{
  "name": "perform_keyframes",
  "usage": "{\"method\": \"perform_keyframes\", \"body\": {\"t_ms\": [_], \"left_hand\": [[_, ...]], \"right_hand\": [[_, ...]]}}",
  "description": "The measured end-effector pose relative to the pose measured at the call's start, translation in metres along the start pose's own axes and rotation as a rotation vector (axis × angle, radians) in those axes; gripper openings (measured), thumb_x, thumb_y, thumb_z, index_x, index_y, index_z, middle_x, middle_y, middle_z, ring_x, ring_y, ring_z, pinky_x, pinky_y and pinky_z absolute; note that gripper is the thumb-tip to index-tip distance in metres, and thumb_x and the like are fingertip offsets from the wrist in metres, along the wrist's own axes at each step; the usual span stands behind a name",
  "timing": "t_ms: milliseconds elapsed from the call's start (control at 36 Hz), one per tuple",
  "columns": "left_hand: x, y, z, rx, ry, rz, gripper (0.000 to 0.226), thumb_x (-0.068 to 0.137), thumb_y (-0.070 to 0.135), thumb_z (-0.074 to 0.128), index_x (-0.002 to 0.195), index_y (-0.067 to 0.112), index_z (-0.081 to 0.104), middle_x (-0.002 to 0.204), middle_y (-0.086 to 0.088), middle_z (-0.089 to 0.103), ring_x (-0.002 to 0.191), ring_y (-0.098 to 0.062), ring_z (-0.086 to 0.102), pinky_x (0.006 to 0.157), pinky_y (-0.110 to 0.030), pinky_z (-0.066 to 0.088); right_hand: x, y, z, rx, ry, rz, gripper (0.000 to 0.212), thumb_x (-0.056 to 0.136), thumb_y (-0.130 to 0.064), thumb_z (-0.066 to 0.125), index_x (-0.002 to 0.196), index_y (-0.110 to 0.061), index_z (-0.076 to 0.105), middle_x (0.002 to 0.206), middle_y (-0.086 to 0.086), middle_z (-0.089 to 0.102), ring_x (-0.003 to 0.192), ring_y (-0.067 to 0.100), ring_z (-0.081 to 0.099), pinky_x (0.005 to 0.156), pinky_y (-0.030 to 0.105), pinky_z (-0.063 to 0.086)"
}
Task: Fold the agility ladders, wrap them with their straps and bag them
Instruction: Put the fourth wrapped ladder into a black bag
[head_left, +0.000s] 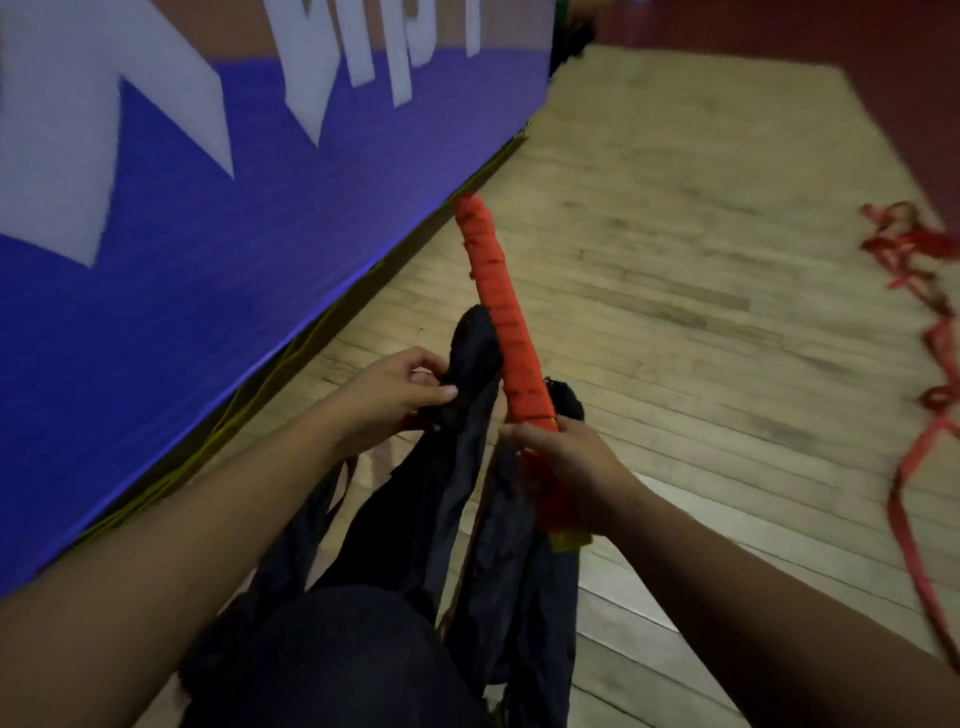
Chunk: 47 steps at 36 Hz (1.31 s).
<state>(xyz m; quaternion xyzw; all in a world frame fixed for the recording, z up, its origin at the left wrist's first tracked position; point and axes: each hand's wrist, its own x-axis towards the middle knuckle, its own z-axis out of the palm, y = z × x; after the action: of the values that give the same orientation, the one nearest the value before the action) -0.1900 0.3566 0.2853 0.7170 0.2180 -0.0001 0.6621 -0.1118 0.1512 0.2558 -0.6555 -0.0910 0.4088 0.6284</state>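
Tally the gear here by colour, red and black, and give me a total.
Red: 2, the wrapped ladder bundle and the loose ladder on the floor
Black: 1, the bag
Total: 3

two ladders (501, 312) (906, 241), one bag (457, 493), two hands (400, 395) (566, 467)

Loose ladder (914, 244) cut off by right edge; bundle (498, 301) partly hidden in right grip (566, 467).
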Motion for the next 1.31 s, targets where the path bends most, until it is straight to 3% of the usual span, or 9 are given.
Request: {"method": "perform_keyframes", "body": {"t_ms": [194,444,528,611,694,778,917,1083,1306], "left_hand": [[-0.045,0.105,0.077,-0.107,-0.276,0.098,0.012,0.094,-0.002,0.058,0.095,0.009,0.061,0.084,-0.002,0.07,0.072,-0.008,0.068,0.064,-0.018,0.055],[-0.069,0.16,0.191,0.117,-0.104,0.384,0.015,0.089,0.015,0.074,0.095,0.015,0.059,0.091,-0.011,0.063,0.087,-0.02,0.06,0.073,-0.031,0.047],[-0.075,0.147,0.226,0.076,0.084,0.469,0.062,0.078,0.059,0.075,0.116,0.014,0.055,0.107,0.001,0.061,0.097,-0.013,0.061,0.079,-0.021,0.049],[-0.077,0.117,0.253,0.056,-0.205,0.318,0.101,0.056,0.092,0.061,0.127,0.02,0.049,0.109,0.009,0.059,0.11,-0.015,0.06,0.094,-0.025,0.048],[-0.081,0.089,0.278,0.129,-0.606,0.103,0.082,0.051,0.077,0.08,0.11,0.024,0.058,0.106,0.014,0.068,0.111,-0.006,0.063,0.098,-0.021,0.047],[-0.082,0.077,0.307,0.511,-0.73,0.054,0.039,0.077,0.034,0.084,0.109,0.034,0.063,0.11,0.015,0.068,0.112,-0.007,0.063,0.098,-0.02,0.05],[-0.072,0.083,0.337,0.894,-0.857,-0.039,0.019,0.084,0.031,0.08,0.096,0.033,0.065,0.095,0.02,0.067,0.091,0.002,0.064,0.08,-0.011,0.051],[-0.044,0.1,0.348,0.229,-0.677,-0.131,0.033,0.094,0.007,0.064,0.126,0.002,0.06,0.12,-0.021,0.069,0.101,-0.033,0.069,0.081,-0.04,0.059],[-0.014,0.117,0.348,-0.446,-0.426,-0.147,0.015,0.098,0.013,0.054,0.106,0.005,0.065,0.091,-0.011,0.074,0.075,-0.019,0.074,0.062,-0.027,0.06]], "right_hand": [[-0.08,-0.064,-0.036,0.224,-0.057,-0.13,0.024,0.089,-0.018,0.072,0.095,-0.016,0.049,0.064,0.002,0.036,0.043,0.011,0.031,0.04,0.021,0.034],[-0.177,-0.084,-0.098,0.299,-0.11,-0.135,0.018,0.095,-0.01,0.059,0.082,-0.018,0.049,0.058,0.0,0.037,0.039,0.009,0.032,0.041,0.021,0.032],[-0.202,-0.084,-0.121,0.36,-0.077,-0.14,0.019,0.091,-0.011,0.061,0.079,-0.018,0.047,0.058,-0.001,0.035,0.039,0.008,0.032,0.04,0.022,0.032],[-0.222,-0.084,-0.146,0.433,-0.038,-0.127,0.024,0.095,-0.014,0.056,0.074,-0.019,0.045,0.054,-0.004,0.035,0.038,0.006,0.03,0.041,0.019,0.028],[-0.235,-0.09,-0.163,0.502,-0.005,-0.125,0.026,0.097,-0.015,0.054,0.073,-0.019,0.045,0.052,-0.005,0.037,0.036,0.005,0.031,0.038,0.017,0.031],[-0.243,-0.096,-0.186,0.555,0.017,-0.132,0.027,0.098,-0.013,0.052,0.072,-0.018,0.044,0.051,-0.005,0.037,0.035,0.005,0.031,0.037,0.017,0.032],[-0.253,-0.091,-0.236,0.417,0.189,-0.136,0.023,0.098,-0.011,0.053,0.076,-0.017,0.047,0.055,-0.002,0.041,0.039,0.007,0.033,0.038,0.018,0.033],[-0.253,-0.071,-0.274,0.229,0.462,-0.158,0.021,0.089,-0.016,0.074,0.091,-0.012,0.054,0.06,0.002,0.046,0.044,0.012,0.04,0.043,0.024,0.039],[-0.236,-0.048,-0.257,0.369,0.146,0.091,0.03,0.088,-0.036,0.073,0.08,-0.017,0.051,0.057,-0.004,0.042,0.041,0.005,0.035,0.039,0.017,0.036]]}}
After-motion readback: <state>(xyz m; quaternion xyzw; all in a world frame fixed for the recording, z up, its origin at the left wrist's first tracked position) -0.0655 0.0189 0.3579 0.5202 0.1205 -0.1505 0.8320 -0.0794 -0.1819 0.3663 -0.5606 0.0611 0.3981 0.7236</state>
